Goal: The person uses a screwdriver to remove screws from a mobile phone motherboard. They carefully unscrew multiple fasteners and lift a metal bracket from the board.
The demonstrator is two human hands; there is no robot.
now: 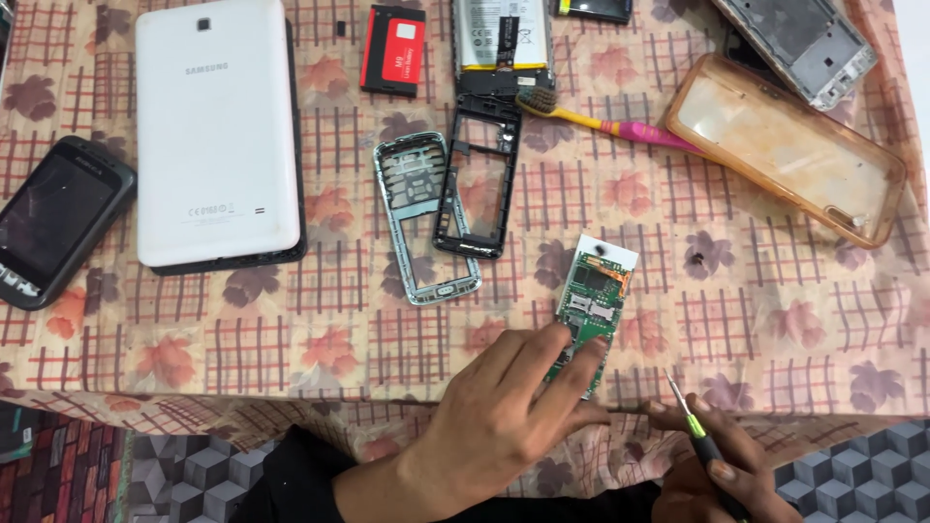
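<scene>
A green phone circuit board (587,298) with a white end lies near the table's front edge. My left hand (504,412) rests on its lower end, with the fingers pressing it to the cloth. My right hand (712,470) is just right of it, below the edge, gripping a small screwdriver (690,423) with a green and black handle. The metal tip points up and left, a little short of the board.
A silver keypad frame (418,218) and a black phone frame (479,184) lie beside each other mid-table. A white tablet (215,131), a dark phone (53,218), a red battery (392,50), a toothbrush (601,123) and a clear case (790,145) lie around them.
</scene>
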